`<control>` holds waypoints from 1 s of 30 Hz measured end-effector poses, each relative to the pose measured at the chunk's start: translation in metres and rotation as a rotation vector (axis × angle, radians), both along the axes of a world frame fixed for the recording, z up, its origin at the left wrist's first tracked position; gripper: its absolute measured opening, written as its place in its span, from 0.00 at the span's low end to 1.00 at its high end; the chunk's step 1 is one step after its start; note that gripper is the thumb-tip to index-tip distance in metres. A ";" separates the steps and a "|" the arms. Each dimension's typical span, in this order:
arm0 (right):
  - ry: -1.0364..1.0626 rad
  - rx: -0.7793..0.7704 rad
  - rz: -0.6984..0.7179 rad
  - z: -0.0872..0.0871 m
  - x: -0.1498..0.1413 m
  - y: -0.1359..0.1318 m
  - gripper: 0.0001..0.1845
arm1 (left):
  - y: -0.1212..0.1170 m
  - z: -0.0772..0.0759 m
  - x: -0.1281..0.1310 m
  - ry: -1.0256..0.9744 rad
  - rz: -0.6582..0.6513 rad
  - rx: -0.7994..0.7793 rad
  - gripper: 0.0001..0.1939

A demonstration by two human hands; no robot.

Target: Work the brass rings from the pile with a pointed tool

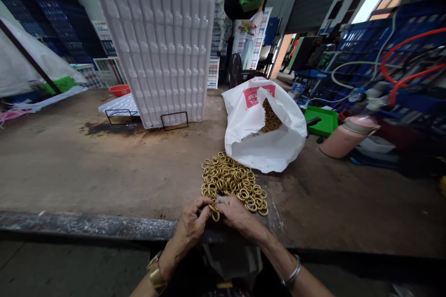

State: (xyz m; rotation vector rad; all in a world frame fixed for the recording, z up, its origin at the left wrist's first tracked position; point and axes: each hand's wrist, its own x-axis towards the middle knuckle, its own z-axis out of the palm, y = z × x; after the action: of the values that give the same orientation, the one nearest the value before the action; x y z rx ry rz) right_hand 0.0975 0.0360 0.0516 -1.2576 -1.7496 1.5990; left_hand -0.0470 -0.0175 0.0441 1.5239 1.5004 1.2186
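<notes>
At the table's front edge, my left hand (193, 218) pinches a brass-coloured ring (215, 214). Close beside it, nearly touching, my right hand (234, 212) has its fingers closed, with a small pale thing (222, 200) showing at the fingertips; its kind is too small to make out. A loose heap of brass-coloured rings (232, 177) lies just beyond both hands. Behind the heap a torn white sack (266, 146) rests on its side, its mouth towards me, and more rings show through a tear.
A clear plastic moulded tray (163, 51) stands upright in a black wire stand (174, 119) at the back left. To the right are a pink bottle (344, 137), a green tray (321, 119) and orange hoses (393, 74). Another person (251, 37) stands at the back near stacked crates.
</notes>
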 end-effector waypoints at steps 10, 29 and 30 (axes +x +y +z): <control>-0.139 0.405 0.002 0.008 -0.004 -0.007 0.12 | 0.001 -0.004 0.002 0.097 0.078 -0.056 0.08; -0.059 0.277 -0.026 0.002 -0.008 -0.005 0.15 | -0.004 0.003 0.010 -0.153 0.076 -0.133 0.09; -0.054 0.263 -0.023 0.003 -0.008 -0.004 0.15 | -0.004 0.004 0.010 -0.165 0.076 -0.145 0.09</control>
State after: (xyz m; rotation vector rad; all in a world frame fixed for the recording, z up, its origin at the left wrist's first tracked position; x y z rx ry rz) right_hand 0.0894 0.0317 0.0544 -1.1979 -1.8981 1.2827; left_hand -0.0367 -0.0214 0.0478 1.2513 1.5138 1.2197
